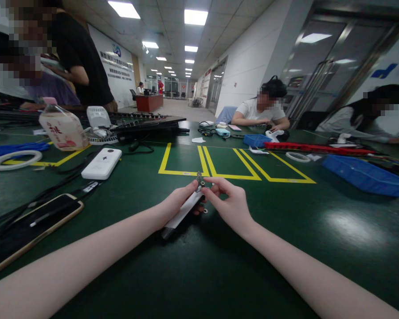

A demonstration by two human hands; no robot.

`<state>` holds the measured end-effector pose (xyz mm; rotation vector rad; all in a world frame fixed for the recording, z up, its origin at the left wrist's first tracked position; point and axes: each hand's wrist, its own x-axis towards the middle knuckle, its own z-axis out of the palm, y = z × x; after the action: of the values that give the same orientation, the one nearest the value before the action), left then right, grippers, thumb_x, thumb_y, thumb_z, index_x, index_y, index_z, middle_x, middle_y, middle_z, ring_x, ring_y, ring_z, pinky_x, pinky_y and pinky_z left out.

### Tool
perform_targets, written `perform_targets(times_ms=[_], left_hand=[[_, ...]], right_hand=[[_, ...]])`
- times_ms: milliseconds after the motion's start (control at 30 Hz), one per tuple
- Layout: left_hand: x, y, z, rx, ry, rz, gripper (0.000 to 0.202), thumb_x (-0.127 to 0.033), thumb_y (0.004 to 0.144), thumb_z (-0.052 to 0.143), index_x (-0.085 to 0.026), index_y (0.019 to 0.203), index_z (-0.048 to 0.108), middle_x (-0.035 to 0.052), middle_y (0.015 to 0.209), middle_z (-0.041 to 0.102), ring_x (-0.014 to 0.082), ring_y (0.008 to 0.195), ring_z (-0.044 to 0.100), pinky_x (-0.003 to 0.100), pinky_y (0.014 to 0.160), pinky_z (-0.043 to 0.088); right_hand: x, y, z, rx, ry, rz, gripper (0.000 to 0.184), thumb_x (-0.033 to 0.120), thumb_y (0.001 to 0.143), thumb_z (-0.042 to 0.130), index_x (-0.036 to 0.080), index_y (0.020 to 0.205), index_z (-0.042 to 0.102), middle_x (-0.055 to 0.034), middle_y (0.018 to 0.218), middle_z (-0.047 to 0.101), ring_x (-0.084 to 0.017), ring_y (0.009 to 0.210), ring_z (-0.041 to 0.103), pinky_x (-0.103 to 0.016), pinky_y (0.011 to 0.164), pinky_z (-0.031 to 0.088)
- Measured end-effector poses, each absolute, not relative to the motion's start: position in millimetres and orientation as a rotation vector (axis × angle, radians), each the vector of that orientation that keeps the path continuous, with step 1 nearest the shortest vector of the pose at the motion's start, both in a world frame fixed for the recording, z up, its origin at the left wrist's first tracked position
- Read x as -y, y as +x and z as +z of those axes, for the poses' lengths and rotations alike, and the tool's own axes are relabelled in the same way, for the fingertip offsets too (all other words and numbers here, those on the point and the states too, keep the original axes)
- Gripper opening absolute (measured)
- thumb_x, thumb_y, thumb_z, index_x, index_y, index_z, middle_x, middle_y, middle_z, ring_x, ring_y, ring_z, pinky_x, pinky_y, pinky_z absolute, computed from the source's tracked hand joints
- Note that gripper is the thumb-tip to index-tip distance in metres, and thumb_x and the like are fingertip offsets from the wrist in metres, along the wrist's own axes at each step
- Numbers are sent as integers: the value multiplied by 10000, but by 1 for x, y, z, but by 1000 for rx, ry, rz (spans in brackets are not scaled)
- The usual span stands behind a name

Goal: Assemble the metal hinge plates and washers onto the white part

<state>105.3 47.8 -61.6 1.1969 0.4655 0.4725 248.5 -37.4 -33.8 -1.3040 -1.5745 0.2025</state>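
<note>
My left hand (181,200) is closed round a short bar (185,212), white on its upper face and dark along the side, which slants up and away from me. At its far end, by my left thumb, sits a small metal fitting (198,178). My right hand (231,199) is curled, with thumb and index fingertip at that same end. A small ring (202,183) shows between these fingertips; whether they grip it is too fine to make out. Below the fingers a second washer-like ring (205,211) shows.
Yellow tape (216,175) marks boxes on the green table (286,257). Leftward are a phone (33,232), a white power bank (102,164), cables, a bottle (63,126) and a small fan (99,119). A blue tray (365,175) stands right. Several people work around the table.
</note>
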Motion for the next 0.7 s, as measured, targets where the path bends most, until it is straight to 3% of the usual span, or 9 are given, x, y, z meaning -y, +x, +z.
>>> perform_targets(times_ms=[400, 700], left_hand=[[-50, 105, -67, -400, 1222, 476, 582, -670, 774, 596, -125, 964, 666, 78, 868, 655, 193, 738, 603, 314, 679, 470], [-48, 105, -66, -409, 1214, 502, 580, -658, 793, 586, -117, 989, 664, 94, 936, 656, 176, 719, 607, 294, 644, 482]], right_hand=[[36, 247, -30, 1586, -1298, 150, 131, 279, 858, 613, 157, 880, 656, 31, 589, 540, -82, 526, 505, -201, 541, 407], [35, 248, -31, 1628, -1306, 131, 144, 254, 876, 585, 145, 924, 667, 33, 595, 542, -83, 538, 521, -204, 557, 407]])
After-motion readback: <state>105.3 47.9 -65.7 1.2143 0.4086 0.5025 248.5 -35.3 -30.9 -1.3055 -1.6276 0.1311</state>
